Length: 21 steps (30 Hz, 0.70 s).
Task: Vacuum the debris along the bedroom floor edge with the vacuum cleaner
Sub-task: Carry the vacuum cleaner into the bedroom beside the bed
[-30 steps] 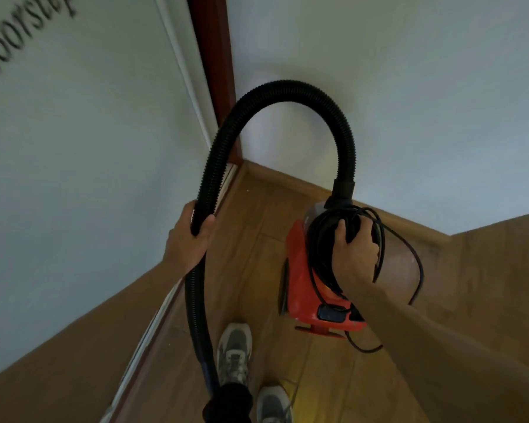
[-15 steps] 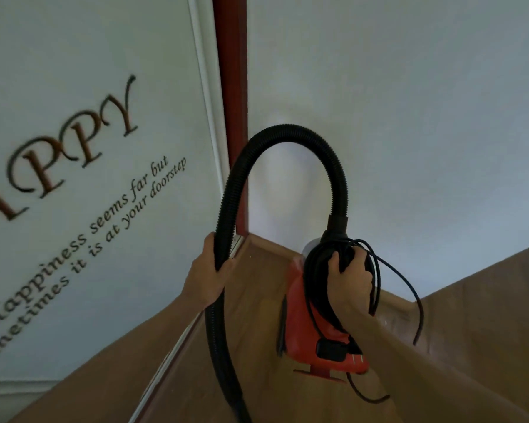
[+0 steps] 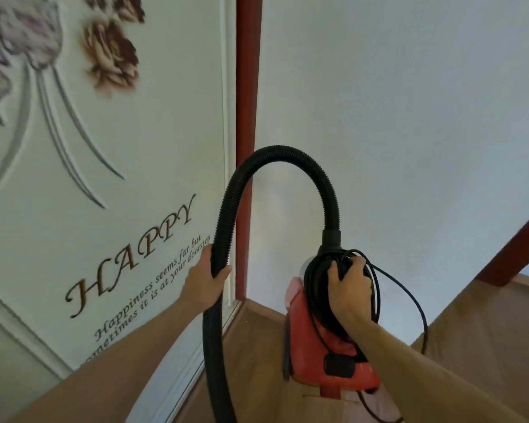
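Observation:
A red vacuum cleaner [image 3: 315, 346] hangs in the air above the wooden floor [image 3: 251, 355], carried upright. My right hand [image 3: 348, 288] grips its top, where a black power cord [image 3: 409, 300] is coiled and loops out to the right. A ribbed black hose [image 3: 284, 154] arches up from the vacuum's top and comes down on the left. My left hand [image 3: 203, 279] grips the hose's descending part. The hose runs on down out of the frame, so its nozzle is hidden.
A white panel [image 3: 119, 209] with flowers and "HAPPY" lettering stands on the left. A red-brown door frame post [image 3: 246, 117] rises in the corner beside a plain white wall [image 3: 409, 117]. Another red-brown post [image 3: 513, 251] slants at the right edge.
The view has tilted up from the floor to the walls, and my shoes have left the frame. Both hands keep their holds on the hose and the vacuum.

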{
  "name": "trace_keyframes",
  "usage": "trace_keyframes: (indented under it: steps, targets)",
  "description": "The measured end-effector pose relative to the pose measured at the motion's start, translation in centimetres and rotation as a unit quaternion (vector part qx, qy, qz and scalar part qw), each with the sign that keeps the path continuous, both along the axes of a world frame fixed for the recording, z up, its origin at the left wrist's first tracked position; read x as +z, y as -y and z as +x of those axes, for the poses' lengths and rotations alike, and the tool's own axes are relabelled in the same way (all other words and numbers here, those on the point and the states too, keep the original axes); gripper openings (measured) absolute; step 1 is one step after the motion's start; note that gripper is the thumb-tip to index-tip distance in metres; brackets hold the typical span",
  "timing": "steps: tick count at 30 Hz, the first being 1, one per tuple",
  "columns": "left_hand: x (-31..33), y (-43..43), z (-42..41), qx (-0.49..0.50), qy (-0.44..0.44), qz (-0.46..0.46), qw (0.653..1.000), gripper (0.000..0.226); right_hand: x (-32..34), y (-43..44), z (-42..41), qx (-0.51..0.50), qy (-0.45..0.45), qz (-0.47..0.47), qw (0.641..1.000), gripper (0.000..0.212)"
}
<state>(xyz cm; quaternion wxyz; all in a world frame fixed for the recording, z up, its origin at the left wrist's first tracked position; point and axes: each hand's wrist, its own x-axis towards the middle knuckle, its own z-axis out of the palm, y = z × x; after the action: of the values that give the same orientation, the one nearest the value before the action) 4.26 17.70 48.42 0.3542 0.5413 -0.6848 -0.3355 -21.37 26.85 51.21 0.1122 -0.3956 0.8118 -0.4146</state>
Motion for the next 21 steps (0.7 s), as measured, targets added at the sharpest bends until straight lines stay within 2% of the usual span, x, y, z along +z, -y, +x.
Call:
trace_keyframes:
  steps: [12, 17, 21]
  targets:
    - [20.2, -3.5, 1.6, 0.03, 0.005, -0.059, 0.998, 0.047, 17.7, -2.1, 0.6, 0.04, -0.039, -0.084, 0.995, 0.033]
    - [24.8, -3.1, 1.2, 0.058, 0.02, -0.061, 0.996, 0.045, 21.8, 0.4, -0.4, 0.071, -0.038, -0.109, 0.991, 0.028]
    - [26.6, -2.4, -0.4, 0.095, 0.03, -0.057, 0.993, 0.045, 23.2, 4.1, -2.0, 0.11, -0.042, -0.109, 0.987, 0.033]
